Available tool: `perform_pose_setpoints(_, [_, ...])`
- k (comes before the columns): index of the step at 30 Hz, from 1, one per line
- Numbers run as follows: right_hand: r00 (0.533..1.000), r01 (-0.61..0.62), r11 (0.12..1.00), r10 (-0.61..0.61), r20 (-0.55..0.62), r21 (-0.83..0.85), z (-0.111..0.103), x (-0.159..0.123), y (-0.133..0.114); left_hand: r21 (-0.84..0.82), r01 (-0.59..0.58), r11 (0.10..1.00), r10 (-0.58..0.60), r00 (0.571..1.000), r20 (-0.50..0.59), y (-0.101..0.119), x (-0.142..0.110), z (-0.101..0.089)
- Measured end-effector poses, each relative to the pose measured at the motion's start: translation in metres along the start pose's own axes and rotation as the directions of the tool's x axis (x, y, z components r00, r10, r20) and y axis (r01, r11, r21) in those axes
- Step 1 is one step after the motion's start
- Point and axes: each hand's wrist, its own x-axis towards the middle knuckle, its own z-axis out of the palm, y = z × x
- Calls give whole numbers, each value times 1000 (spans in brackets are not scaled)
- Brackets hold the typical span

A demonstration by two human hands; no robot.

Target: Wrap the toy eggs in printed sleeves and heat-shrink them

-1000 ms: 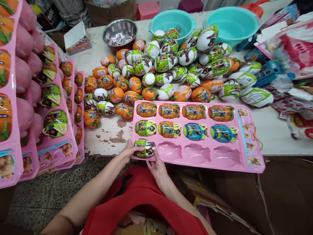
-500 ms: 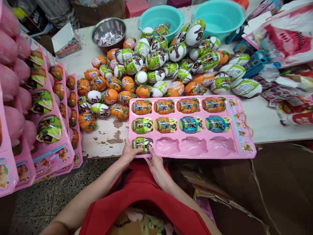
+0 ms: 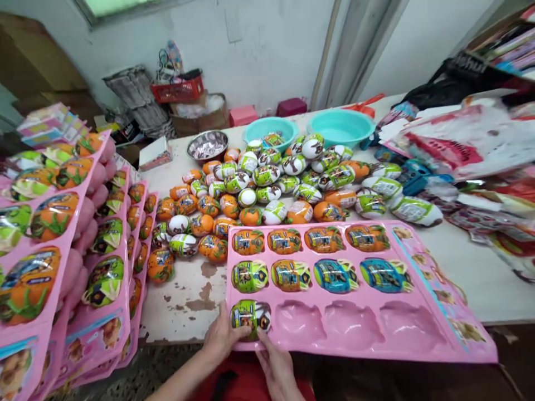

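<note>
A pink plastic tray (image 3: pixel 418 267) with egg-shaped pockets lies on the table's near edge and overhangs it. Its top two rows hold wrapped toy eggs, orange, green and blue. The bottom row holds one green egg (image 3: pixel 249 316) in the leftmost pocket; three pockets beside it are bare. My left hand (image 3: pixel 221 336) grips the tray's near left corner with the thumb on that green egg. My right hand (image 3: pixel 276 365) comes from below, one finger pressing at the egg's right side.
A heap of loose orange, green and white eggs (image 3: pixel 267 189) lies behind the tray. Two teal basins (image 3: pixel 340 127) and a steel bowl (image 3: pixel 208 146) stand farther back. Filled pink trays (image 3: pixel 62 245) are stacked at the left. Bags and packaging (image 3: pixel 460 145) crowd the right.
The camera has tilted up, showing the back wall and more of the room. Both hands stay on the green egg at the tray's near left corner.
</note>
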Motion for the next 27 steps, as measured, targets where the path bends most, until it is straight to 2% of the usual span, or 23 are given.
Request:
perform_pose_setpoints(2, [1000, 10, 1000, -10, -4, -1, -1, 4, 2, 121, -140, 983, 152, 983, -99, 22, 22, -30])
perform_pose_setpoints(3, [1000, 28, 1000, -28, -7, -2, -1, 5, 3, 188, -265, 946, 302, 930, -207, 41, 39, -46])
perform_pose_setpoints(5, [997, 73, 997, -73, -18, -8, 0, 6, 4, 212, -393, 895, 439, 862, -254, 94, 82, -70])
perform_pose_setpoints(6, [996, 91, 996, -92, -23, -10, 1, 6, 5, 213, -432, 876, 478, 839, -262, 125, 107, -75])
perform_pose_setpoints(8, [995, 102, 995, -102, -17, -13, 4, 5, 4, 204, -483, 852, 520, 825, -221, 188, 155, -68])
perform_pose_setpoints(10, [997, 80, 997, -79, 16, -9, 1, 4, 1, 179, -489, 854, 513, 849, -129, 241, 195, -44])
perform_pose_setpoints(12, [997, 37, 999, -35, 68, -23, -11, 0, -4, 150, -457, 877, 468, 882, -53, 275, 221, -17])
perform_pose_setpoints(14, [995, -12, 996, 21, 98, -91, -34, -8, -12, 109, -442, 890, 446, 895, -14, 292, 233, -3])
perform_pose_setpoints(17, [995, -22, 973, 44, 89, -232, -72, -29, -34, 7, -507, 862, 507, 861, -19, 294, 221, -10])
perform_pose_setpoints(19, [993, 66, 977, -45, 105, -205, -81, -48, -58, -85, -591, 802, 592, 806, -18, 282, 190, -20])
perform_pose_setpoints(20, [986, 121, 984, -103, 132, -133, -77, -57, -74, -147, -627, 765, 634, 773, 7, 271, 168, -21])
perform_pose_setpoints(22, [962, 179, 977, -199, 187, 120, -55, -73, -109, -281, -657, 699, 701, 708, 85, 238, 121, -13])
perform_pose_setpoints(23, [933, 136, 965, -202, 299, 226, -39, -79, -127, -479, -608, 633, 746, 643, 170, 218, 98, -7])
perform_pose_setpoints(24, [890, 97, 950, -215, 401, 296, -23, -83, -143, -612, -539, 579, 773, 601, 203, 197, 78, 0])
perform_pose_setpoints(25, [860, 119, 928, -274, 430, 353, -9, -84, -156, -667, -480, 570, 780, 571, 255, 178, 61, 6])
perform_pose_setpoints(27, [852, 279, 876, -415, 319, 393, 11, -80, -171, -691, -433, 580, 770, 569, 290, 151, 40, 11])
